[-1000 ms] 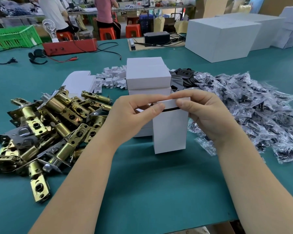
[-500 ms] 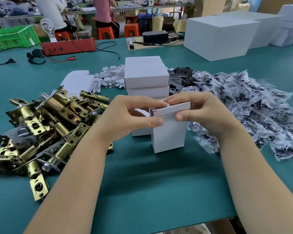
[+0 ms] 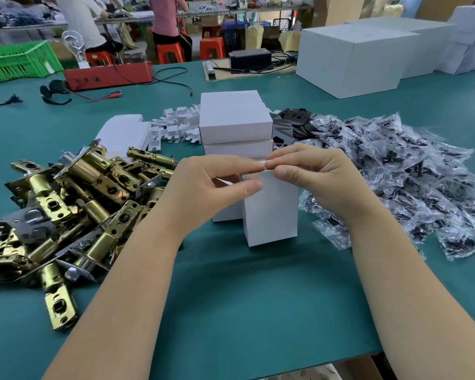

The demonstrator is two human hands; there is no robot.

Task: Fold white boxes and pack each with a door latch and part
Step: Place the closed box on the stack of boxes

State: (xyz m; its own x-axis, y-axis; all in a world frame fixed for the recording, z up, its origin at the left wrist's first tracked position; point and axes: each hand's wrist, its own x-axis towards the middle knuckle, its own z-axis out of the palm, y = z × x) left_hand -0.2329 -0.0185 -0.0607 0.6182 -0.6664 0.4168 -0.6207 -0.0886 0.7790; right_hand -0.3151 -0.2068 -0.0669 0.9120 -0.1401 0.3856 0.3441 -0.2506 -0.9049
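Both hands, left [image 3: 209,187] and right [image 3: 321,182], are pinched on the box [image 3: 270,212] flap mid-desk; several boxes [image 3: 235,124] are stacked, many latches [image 3: 74,198] left.

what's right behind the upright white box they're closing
Directly behind the upright white box stands a stack of closed white boxes. The box and both hands cover the stack's lower boxes, so their number cannot be told.
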